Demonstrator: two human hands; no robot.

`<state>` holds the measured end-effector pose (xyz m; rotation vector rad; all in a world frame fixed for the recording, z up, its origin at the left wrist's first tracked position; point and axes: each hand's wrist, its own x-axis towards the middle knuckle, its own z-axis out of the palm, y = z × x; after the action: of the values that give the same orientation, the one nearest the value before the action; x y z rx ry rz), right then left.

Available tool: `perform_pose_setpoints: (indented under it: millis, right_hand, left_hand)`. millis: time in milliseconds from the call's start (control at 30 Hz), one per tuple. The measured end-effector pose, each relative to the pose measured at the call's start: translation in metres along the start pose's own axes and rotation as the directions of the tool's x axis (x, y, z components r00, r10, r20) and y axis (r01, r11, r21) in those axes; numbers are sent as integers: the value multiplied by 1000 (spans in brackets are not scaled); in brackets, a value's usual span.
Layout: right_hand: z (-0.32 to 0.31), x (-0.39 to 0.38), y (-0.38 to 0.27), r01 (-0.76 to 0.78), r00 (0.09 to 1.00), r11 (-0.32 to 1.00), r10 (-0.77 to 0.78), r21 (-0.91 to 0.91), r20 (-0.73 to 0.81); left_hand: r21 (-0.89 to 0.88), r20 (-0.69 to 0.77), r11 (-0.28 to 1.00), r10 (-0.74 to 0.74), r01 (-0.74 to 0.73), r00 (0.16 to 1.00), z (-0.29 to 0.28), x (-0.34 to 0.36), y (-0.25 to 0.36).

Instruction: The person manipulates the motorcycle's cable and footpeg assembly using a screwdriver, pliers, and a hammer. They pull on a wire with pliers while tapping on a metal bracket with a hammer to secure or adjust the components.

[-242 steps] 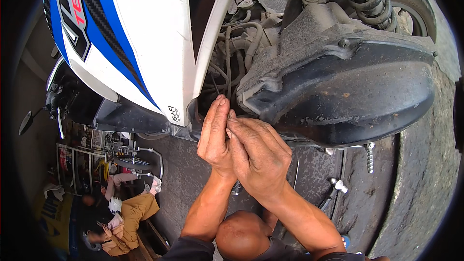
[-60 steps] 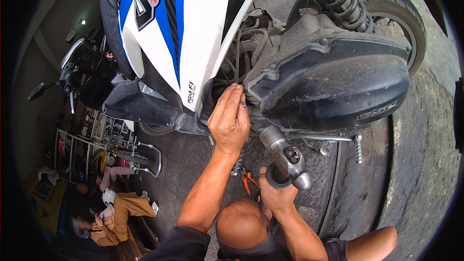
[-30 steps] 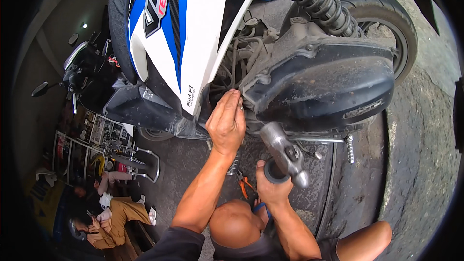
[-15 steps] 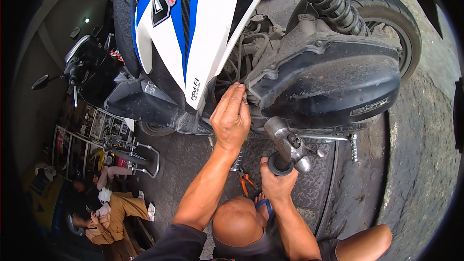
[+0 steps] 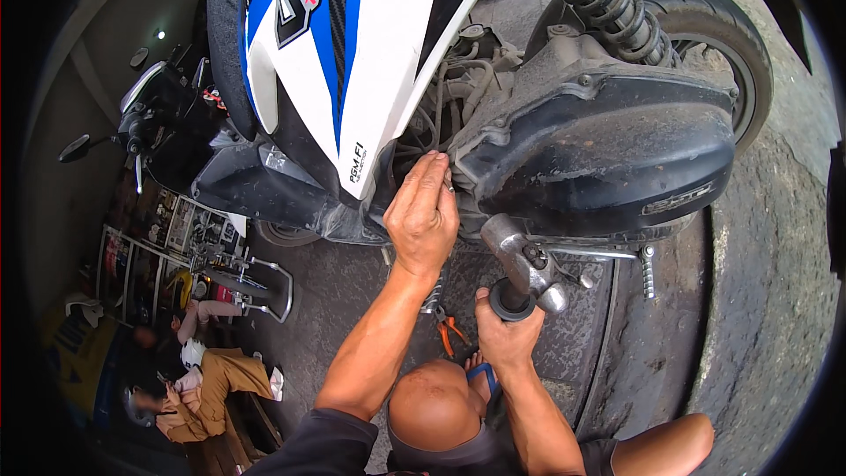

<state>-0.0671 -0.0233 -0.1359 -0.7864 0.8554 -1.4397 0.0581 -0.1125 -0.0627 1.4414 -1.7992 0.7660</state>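
Observation:
My right hand (image 5: 509, 333) is wrapped around the dark grip of a ball-peen hammer (image 5: 520, 257). The hammer's metal head stands up in front of the black engine side cover (image 5: 608, 154) of a scooter, just below its lower left edge. My left hand (image 5: 421, 211) reaches into the gap between that cover and the scooter's white and blue body panel (image 5: 388, 53). Its fingers are pressed together, with a sliver of metal showing by the thumb. What they pinch is mostly hidden. Dusty hoses and engine parts (image 5: 463, 88) show above the fingertips.
Orange-handled pliers (image 5: 449, 332) lie on the dark floor by my foot, beside a coil spring (image 5: 432, 300). A kick-start lever (image 5: 648, 271) juts out below the cover. The shock absorber (image 5: 604, 9) and rear wheel (image 5: 749, 62) are at upper right. Seated people (image 5: 225, 388) and another scooter (image 5: 145, 115) are left.

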Motion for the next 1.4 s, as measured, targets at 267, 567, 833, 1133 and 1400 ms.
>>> perform_pose_setpoints:
  millis: [267,567,833,1133,1400]
  right_hand:
    - [0,14,9,15,996,993,-5,-115,84]
    - [5,24,16,160,980,971,-135,-177,146]
    - [8,-2,-6,297,955,953,-296,-61,17]
    - [-1,-4,-5,178,984,970,-173,-168,40]
    - [3,-6,-1,94,995,984,-98,-148,-20]
  left_hand:
    - [31,3,999,-5,5,1000,-1,0,-1]
    - [46,-6,999,6,-6,1000,-1,2,0]
    - [14,20,1000,7,-7,1000,-2,-7,-3]
    - [0,43,1000,16,-16,999,-1,-2,-4]
    - [-71,75,997,-33,38,997,-5,-1,-8]
